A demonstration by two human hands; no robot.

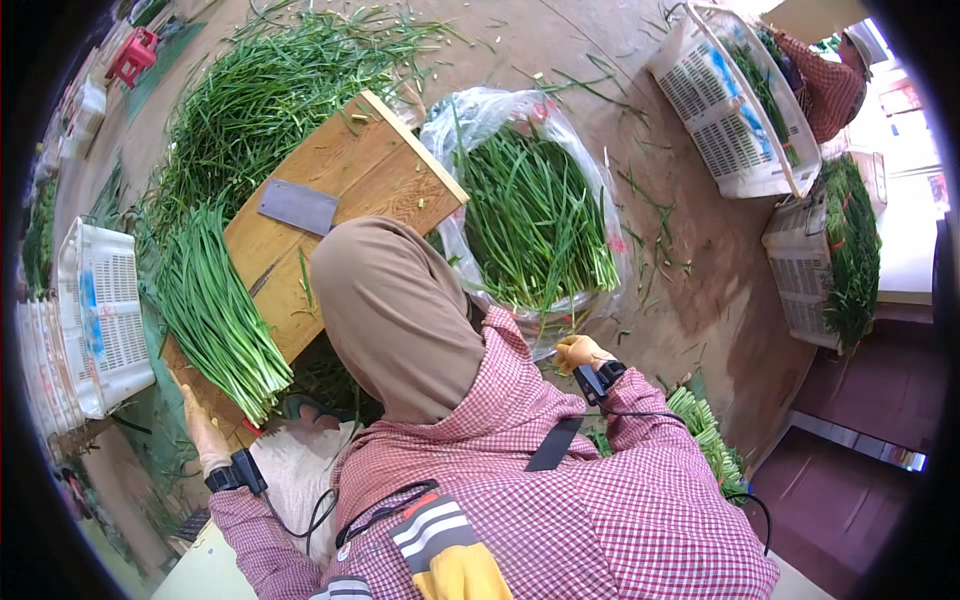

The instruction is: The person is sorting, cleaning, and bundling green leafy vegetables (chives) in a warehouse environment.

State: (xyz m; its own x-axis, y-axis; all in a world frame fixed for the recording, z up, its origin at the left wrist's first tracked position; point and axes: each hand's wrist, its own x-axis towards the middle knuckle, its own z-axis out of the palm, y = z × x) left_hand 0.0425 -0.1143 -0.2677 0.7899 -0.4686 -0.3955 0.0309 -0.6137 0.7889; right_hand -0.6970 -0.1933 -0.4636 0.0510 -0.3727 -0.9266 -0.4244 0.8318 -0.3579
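Note:
My left hand [203, 432] is beside the lower left end of the wooden board [345, 175], fingers stretched out, close to a bundle of long green garlic chives [225, 315]. The bundle lies along the board, pale stem ends toward me. A cleaver [298, 207] with a broad grey blade rests flat on the board beyond my knee. My right hand [582, 353] is closed by the near rim of a clear plastic bag [455, 225]; what its fingers pinch is too small to make out. Loose chives [530, 215] fill the bag.
A large heap of loose chives [270, 95] covers the floor beyond the board. White baskets [105, 310] stand at left, and another white basket [715, 110] at far right, near a person [818, 85]. Tied bundles [705, 430] lie behind my right arm. A red stool [133, 55] stands far left.

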